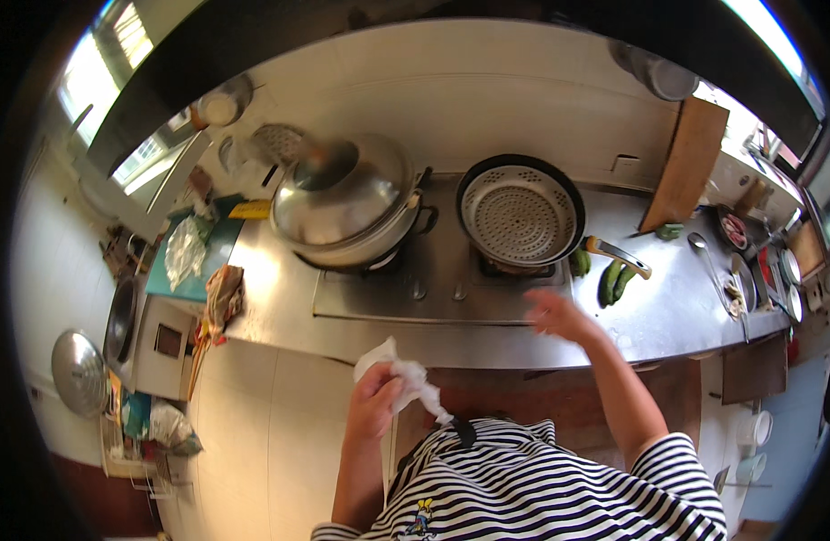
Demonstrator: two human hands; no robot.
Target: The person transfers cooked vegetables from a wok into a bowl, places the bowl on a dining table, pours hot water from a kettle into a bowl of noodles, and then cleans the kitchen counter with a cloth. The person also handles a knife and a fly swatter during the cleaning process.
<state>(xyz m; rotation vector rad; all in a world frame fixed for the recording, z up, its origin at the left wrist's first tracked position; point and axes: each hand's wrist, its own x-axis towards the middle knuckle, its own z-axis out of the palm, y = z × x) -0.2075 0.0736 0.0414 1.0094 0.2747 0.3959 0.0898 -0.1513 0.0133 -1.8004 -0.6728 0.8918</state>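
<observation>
My left hand [374, 400] grips a crumpled, thin white sheet [409, 380], whose twisted end hangs towards the striped shirt; paper, cloth or plastic, I cannot tell. Over the front of the steel cooktop [388, 297], my blurred right hand [562, 318] has its fingers apart, and nothing shows in it. Beyond that hand, a perforated steamer insert [520, 220] sits inside a black pan [579, 196] on the right burner. The pan's handle [619, 257] points right, above long green vegetables [612, 283]. A large pot with a domed metal lid [351, 199] stands on the left burner.
Left of the cooktop lie a crumpled brown bag [224, 297] and a clear plastic bag [185, 250]. A wooden board [685, 166] leans at the back right. A ladle [705, 253] and several dishes occupy the right end. The dark range hood [455, 12] overhangs the counter.
</observation>
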